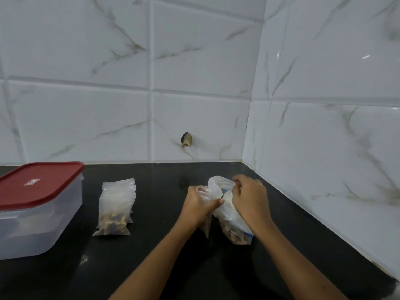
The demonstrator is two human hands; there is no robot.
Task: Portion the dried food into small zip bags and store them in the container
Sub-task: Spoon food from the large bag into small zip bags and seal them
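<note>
From the head view, looking down at a black counter (151,213) in a tiled corner, I see both hands working together right of centre. My left hand (198,207) is closed around a small zip bag (204,194), thumb pressed across its front, with the bag's mouth poking up above the fingers. My right hand (250,198) is curled over the top of the large food bag (232,221), fingertips pinching the crumpled plastic at its opening; whether it also holds any pieces of food I cannot tell, since the fingers hide that.

The large bag lies slanted, its long axis running from the bunched mouth between my hands down and right to the brown dried food (236,233) settled at its bottom corner on the counter. So the food sits below and toward me from the right hand, and the small bag's mouth is just left of the big bag's opening, the two touching. I judge the coming transfer falls to the right hand, being nearer.

Well to the left, a stack of filled small bags (116,207) rests on the counter. Further left, at the edge of view, stands the clear container (41,213) with its red lid (39,182) on, apart from the stack.
</note>
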